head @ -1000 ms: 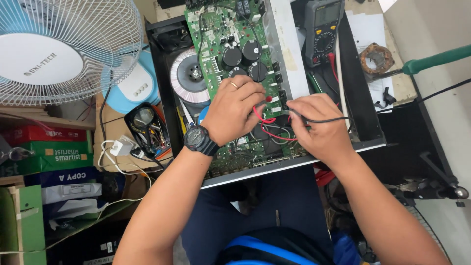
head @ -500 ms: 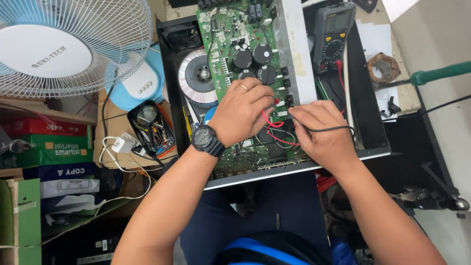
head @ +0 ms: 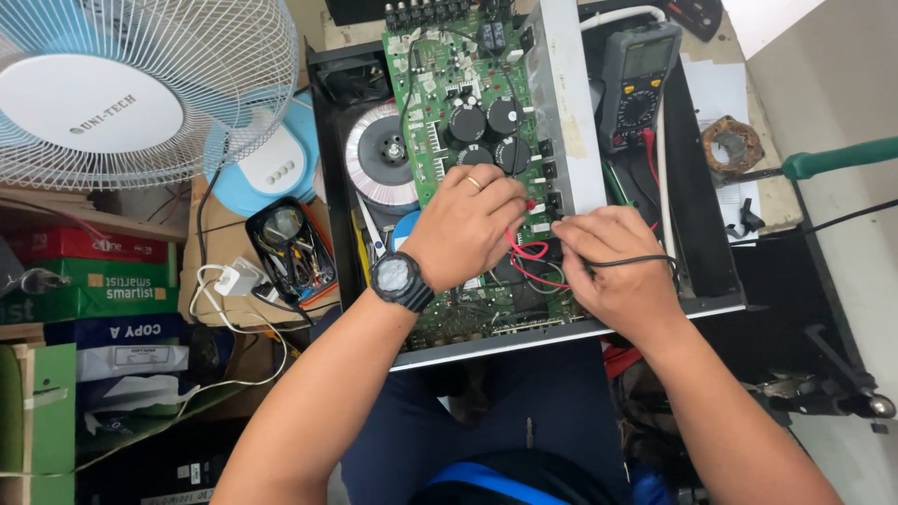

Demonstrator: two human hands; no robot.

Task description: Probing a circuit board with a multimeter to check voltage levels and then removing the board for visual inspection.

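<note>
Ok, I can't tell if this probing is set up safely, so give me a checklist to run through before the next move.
1. Red probe in left hand, tip on the circuit board: ok.
2. Black lead in right hand: ok; its tip contact: cannot tell, fingers hide it.
3. Multimeter in view beside the board: ok; dial setting: cannot tell.
4. Red wires kept apart from the probes: not ok, they loop between both hands.
5. Ring and wristwatch off near open electronics: not ok.

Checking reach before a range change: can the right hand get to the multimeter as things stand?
Probably yes. The multimeter lies just beyond the right hand, with only its leads and the metal bar beside it. But that hand appears to pinch the black probe lead, so it isn't free.
</note>
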